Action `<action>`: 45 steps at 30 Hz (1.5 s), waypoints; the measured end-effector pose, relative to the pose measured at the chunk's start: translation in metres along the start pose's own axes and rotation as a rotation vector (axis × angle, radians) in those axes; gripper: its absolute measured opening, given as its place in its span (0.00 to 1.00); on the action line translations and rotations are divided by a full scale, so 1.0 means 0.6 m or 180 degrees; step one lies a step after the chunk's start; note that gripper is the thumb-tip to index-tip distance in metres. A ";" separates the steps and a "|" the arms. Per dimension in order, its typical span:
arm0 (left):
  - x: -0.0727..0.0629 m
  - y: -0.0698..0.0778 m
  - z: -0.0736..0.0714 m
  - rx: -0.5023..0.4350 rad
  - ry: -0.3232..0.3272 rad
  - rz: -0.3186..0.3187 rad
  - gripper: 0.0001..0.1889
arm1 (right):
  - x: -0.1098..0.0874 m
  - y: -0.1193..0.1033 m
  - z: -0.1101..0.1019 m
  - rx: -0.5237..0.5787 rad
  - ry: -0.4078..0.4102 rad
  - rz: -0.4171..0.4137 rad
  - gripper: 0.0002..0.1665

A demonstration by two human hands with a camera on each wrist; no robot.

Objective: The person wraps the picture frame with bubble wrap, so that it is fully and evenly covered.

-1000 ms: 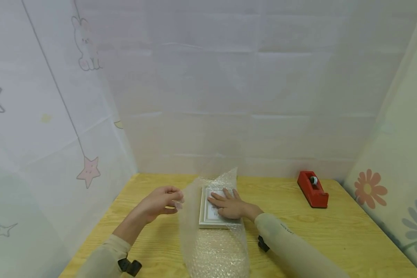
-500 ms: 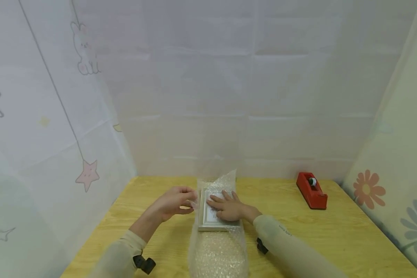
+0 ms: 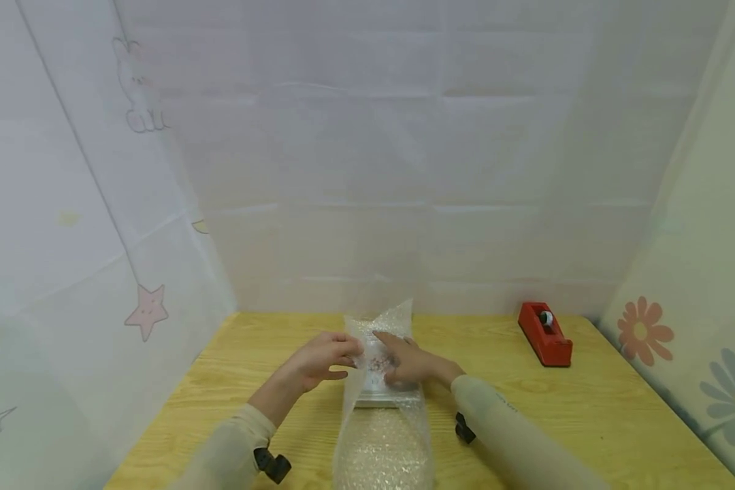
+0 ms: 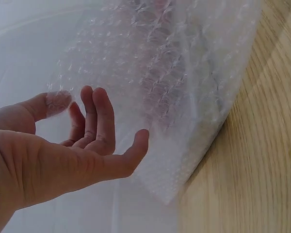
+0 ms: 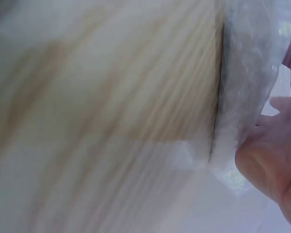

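A picture frame (image 3: 376,395) with a pale border lies on a strip of clear bubble wrap (image 3: 380,442). Part of the wrap is folded over the frame's left and middle, blurring its front. My left hand (image 3: 327,357), at the frame's left edge, pinches the edge of the wrap at thumb and fingertips. In the left wrist view the wrap covers the thumb tip while the other fingers stay free and bent. My right hand (image 3: 413,361) is stretched over the frame's right side, fingers extended. The right wrist view shows this hand beside the wrapped edge, most of its fingers cut off.
A red tape dispenser (image 3: 545,333) with a roll in it stands at the back right of the wooden table (image 3: 490,408). White sheeting (image 3: 355,170) hangs right behind the table's far edge. Printed sheets enclose both sides.
The left hand has moved right, carrying the wrap's edge from beside the frame to over it. The right hand lay flat on the frame and now looks slightly raised, its fingers closer together.
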State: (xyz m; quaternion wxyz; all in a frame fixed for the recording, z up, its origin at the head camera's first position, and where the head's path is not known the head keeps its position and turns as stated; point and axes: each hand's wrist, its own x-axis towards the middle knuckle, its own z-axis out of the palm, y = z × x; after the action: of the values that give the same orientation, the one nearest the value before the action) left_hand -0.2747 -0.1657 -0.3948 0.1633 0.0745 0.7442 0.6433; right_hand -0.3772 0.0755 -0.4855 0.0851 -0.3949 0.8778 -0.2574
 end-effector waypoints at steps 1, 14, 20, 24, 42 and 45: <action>0.003 -0.002 0.004 -0.0028 -0.0015 -0.0008 0.18 | 0.000 0.002 -0.001 0.0152 0.0036 0.0012 0.63; 0.042 -0.044 0.051 -0.0015 0.0066 -0.0075 0.16 | -0.002 0.023 -0.003 0.1859 0.0134 0.0063 0.50; 0.051 -0.051 0.069 0.0156 0.0137 0.0071 0.16 | -0.006 0.029 -0.009 0.2597 0.0145 0.0097 0.42; 0.062 -0.057 0.081 0.0320 0.0191 0.0127 0.12 | -0.007 0.029 -0.012 0.2863 0.0150 0.0118 0.43; 0.074 -0.077 0.164 0.2029 0.0928 0.0131 0.12 | -0.002 0.047 -0.015 0.2515 0.0153 0.0039 0.36; 0.071 -0.081 0.165 0.1984 0.0904 0.0128 0.19 | -0.003 0.046 -0.013 0.2403 0.0147 0.0056 0.35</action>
State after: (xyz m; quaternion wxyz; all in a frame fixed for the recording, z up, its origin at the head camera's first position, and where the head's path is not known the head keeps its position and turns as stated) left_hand -0.2762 -0.0672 -0.4605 0.0147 0.0452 0.9187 0.3921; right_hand -0.3962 0.0951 -0.4932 0.2070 -0.3222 0.7263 -0.5709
